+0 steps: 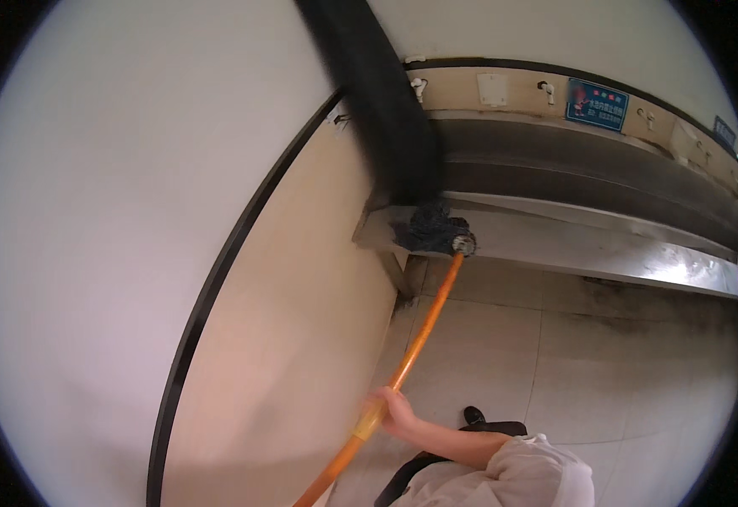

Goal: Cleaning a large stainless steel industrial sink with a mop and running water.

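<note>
A mop with an orange handle (426,328) slants up from the lower left. My right hand (390,411) is wrapped round its shaft, by a yellowish band; the forearm reaches in from a white sleeve at the lower right. The dark, stringy mop head (432,230) rests against the front ledge of a long metal trough (571,245), at its left end. A long black shape (381,101), blurred, runs from the top edge down to the mop head; what it is I cannot make out. My left hand is outside the picture.
Several taps (546,89) and a blue sign (597,105) line the wall above the trough. A beige wall with a black trim strip (208,313) stands close on the left. Pale floor tiles (483,346) with dark stains lie below the trough. A black shoe (473,415) shows near my arm.
</note>
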Demonstrator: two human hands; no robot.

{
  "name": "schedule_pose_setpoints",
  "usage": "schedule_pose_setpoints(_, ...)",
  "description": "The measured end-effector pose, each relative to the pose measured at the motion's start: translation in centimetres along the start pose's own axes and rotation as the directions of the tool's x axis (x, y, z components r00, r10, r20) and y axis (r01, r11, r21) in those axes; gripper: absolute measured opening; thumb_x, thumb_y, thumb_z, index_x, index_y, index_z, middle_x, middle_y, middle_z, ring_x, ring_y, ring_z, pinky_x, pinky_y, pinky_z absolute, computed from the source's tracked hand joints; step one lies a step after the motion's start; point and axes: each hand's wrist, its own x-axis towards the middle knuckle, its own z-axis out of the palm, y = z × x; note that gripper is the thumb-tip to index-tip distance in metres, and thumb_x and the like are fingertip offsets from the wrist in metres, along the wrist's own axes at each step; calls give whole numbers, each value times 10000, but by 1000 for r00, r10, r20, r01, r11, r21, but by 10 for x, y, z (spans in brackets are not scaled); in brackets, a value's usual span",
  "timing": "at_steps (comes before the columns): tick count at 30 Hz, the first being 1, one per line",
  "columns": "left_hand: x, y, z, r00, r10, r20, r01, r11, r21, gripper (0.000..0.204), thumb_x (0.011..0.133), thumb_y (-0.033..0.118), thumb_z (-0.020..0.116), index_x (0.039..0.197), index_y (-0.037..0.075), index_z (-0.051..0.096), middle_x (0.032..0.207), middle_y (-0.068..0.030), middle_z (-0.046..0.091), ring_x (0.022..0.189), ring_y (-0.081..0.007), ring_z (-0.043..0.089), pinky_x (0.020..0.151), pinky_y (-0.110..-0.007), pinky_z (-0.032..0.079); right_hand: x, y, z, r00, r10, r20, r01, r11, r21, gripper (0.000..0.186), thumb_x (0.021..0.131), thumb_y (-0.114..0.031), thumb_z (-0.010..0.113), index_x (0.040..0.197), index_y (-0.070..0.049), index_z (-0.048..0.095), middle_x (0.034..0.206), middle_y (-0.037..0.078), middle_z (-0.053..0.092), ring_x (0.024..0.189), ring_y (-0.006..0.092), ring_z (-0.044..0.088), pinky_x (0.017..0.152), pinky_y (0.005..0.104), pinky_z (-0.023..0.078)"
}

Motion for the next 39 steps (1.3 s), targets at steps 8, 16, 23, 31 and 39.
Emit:
schedule_pose_setpoints(8,78,80,-69,943,227,-243,-237,971,-11,108,704,229,605,615,182,569,531,-42,547,454,-252,527,418,-396,410,-65,-113,-24,999,-39,1,38,979,198,135,801,-54,498,877,-100,395,743,58,455,713,217,505,736,404,467)
schedule_pose_setpoints(16,124,223,-92,827,435,-357,-535,803,-263,40,662,210,627,652,177,606,583,-35,583,499,-245,556,472,-371,452,-93,-233,-130,897,-413,-157,435,888,152,109,851,-133,476,917,-96,397,788,75,487,752,211,531,746,408,481)
schedule_pose_setpoints(23,124,374,-156,632,608,-481,-769,567,-295,54,701,173,657,701,137,617,636,-43,598,542,-239,570,519,-347,472,-140,-349,-230,641,-704,-307,730,682,-40,175,873,-186,508,962,-88,394,806,66,490,722,200,550,674,358,510)
schedule_pose_setpoints(31,130,436,-150,464,581,-669,-865,459,-202,252,733,182,664,608,103,460,545,-49,481,507,-242,529,494,-364,408,-150,-407,-274,383,-810,-444,600,584,-547,305,888,-314,503,1071,-133,339,812,31,479,654,149,548,543,322,513)
schedule_pose_setpoints(39,164,345,-124,570,576,-586,-788,585,-191,123,744,172,651,657,128,575,585,-57,562,486,-261,529,466,-382,442,-73,-315,-244,488,-746,-454,409,654,-636,340,910,-374,484,1064,-129,304,886,61,485,693,185,582,566,368,542)
